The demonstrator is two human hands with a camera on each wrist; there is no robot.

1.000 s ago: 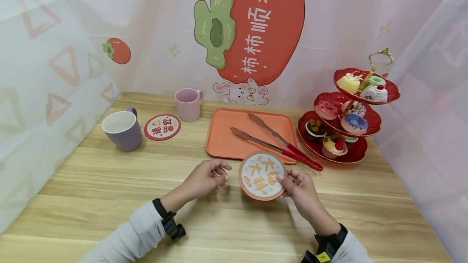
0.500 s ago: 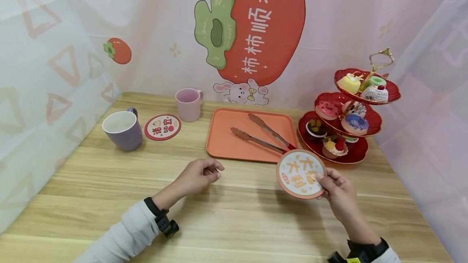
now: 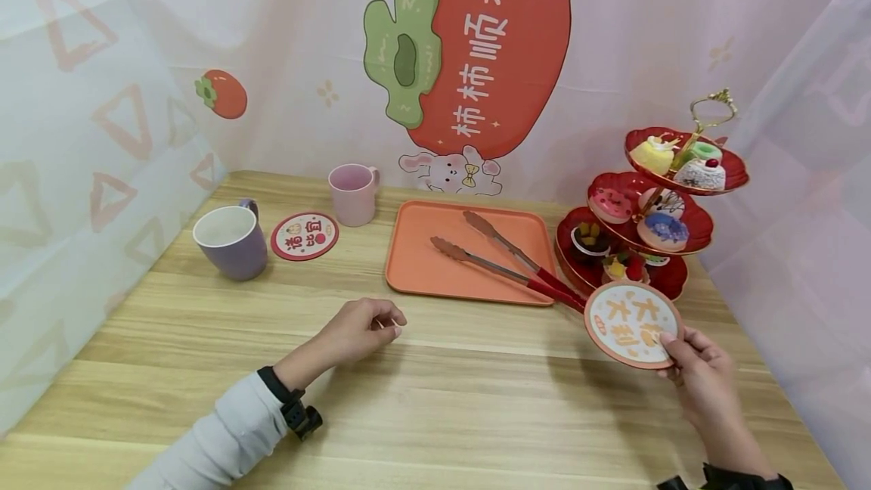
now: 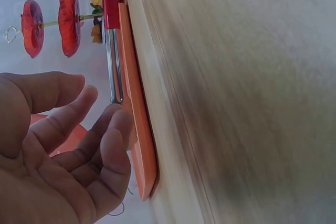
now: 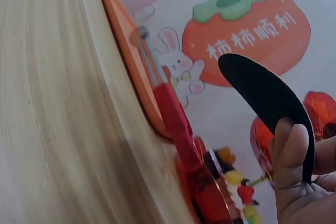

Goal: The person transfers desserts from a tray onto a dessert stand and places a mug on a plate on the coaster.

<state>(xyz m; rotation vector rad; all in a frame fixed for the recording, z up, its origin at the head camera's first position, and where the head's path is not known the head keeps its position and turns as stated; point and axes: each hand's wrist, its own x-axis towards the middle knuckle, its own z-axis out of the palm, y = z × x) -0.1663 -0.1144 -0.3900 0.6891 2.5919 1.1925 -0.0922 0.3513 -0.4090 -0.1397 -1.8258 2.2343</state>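
Observation:
My right hand (image 3: 708, 373) pinches a round coaster (image 3: 633, 324) with an orange rim and yellow characters, thumb on top, held above the table at the right. In the right wrist view the coaster's dark underside (image 5: 262, 90) shows, the fingers beneath it. The coaster overlaps the handle end of the red-handled tongs (image 3: 503, 271), which lie spread on an orange tray (image 3: 415, 274). Left of the middle, my left hand (image 3: 357, 331) hovers over the table with loosely bent fingers, holding nothing. The left wrist view also shows that hand (image 4: 68, 150) holding nothing, the tray beyond it.
A three-tier red stand (image 3: 687, 225) with several small cakes stands at the right, behind the coaster. At the left are a purple mug (image 3: 234, 244), a red-rimmed coaster (image 3: 304, 237) and a pink mug (image 3: 354, 195). Printed cloth hangs behind the wooden table (image 3: 442, 414).
My right hand has carried the coaster rightward, from in front of the tray to in front of the cake stand. My left hand has drawn back slightly to the left.

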